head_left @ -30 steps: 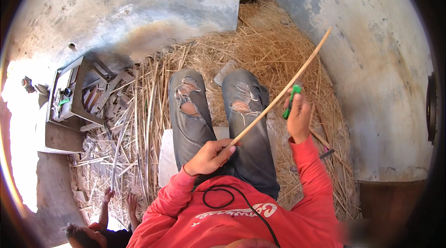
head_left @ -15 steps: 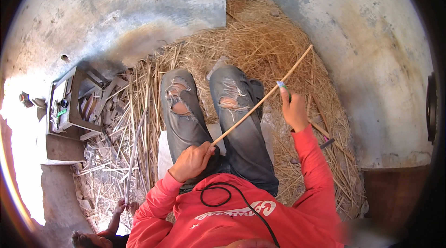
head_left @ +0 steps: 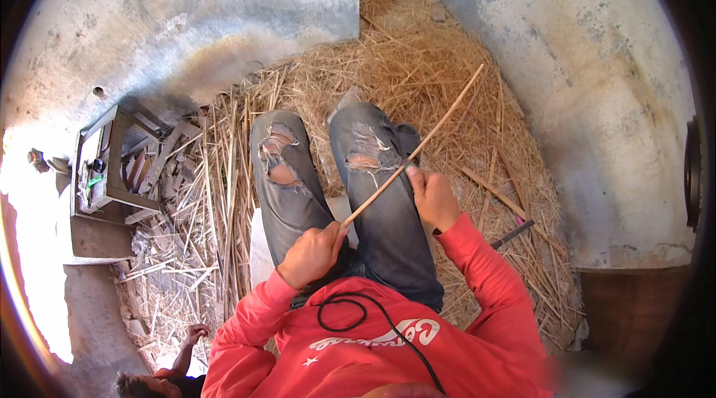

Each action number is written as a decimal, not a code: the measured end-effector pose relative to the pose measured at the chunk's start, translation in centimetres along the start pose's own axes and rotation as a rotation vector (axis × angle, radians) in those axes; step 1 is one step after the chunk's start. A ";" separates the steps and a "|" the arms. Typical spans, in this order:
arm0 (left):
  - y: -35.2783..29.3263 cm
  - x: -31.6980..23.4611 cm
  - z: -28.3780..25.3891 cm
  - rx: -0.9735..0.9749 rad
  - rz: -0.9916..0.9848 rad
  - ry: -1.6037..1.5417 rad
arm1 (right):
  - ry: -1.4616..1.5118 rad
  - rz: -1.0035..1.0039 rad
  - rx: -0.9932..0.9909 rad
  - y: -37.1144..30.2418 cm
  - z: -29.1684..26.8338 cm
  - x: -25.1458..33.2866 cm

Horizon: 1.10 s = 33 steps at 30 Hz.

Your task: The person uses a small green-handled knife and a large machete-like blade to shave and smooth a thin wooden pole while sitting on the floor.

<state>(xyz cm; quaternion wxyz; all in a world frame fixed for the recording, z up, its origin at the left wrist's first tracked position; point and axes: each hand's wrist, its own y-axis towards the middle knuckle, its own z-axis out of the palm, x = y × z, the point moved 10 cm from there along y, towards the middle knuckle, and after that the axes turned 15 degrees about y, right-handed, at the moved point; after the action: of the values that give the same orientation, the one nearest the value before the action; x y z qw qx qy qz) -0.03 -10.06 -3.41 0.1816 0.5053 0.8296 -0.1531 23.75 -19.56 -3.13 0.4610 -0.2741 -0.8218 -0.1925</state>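
A long, thin bamboo stick (head_left: 447, 114) slants across my right thigh, its far end pointing up and to the right. My left hand (head_left: 309, 255) is closed around its near end, in front of my lap. About midway along the stick, my right hand (head_left: 435, 200) is closed on a small knife with a bit of green on it. The knife (head_left: 409, 166) shows only as a small dark piece against the stick; the rest is hidden by my fingers.
Straw-like shavings (head_left: 425, 47) cover the floor, with long split strips (head_left: 237, 174) to the left. A wooden frame (head_left: 115, 167) stands by the left wall. Right of me lie a wooden strip (head_left: 496, 193) and a dark rod (head_left: 514, 234). Another person's hand (head_left: 197, 333) shows lower left.
My right hand has moved down and left along the stick with the knife, toward my left hand. The other person's hand no longer holds the long strip.
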 end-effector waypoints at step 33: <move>-1.5 0.3 -4.6 -0.296 0.030 -0.058 | 0.026 -0.226 -0.448 3.9 -14.7 -1.8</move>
<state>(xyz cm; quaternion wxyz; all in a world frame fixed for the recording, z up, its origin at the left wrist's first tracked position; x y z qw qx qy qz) -2.22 -8.48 0.62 0.2802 0.4806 0.8300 -0.0412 36.53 -25.42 2.88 0.3748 -0.2731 -0.7781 -0.4237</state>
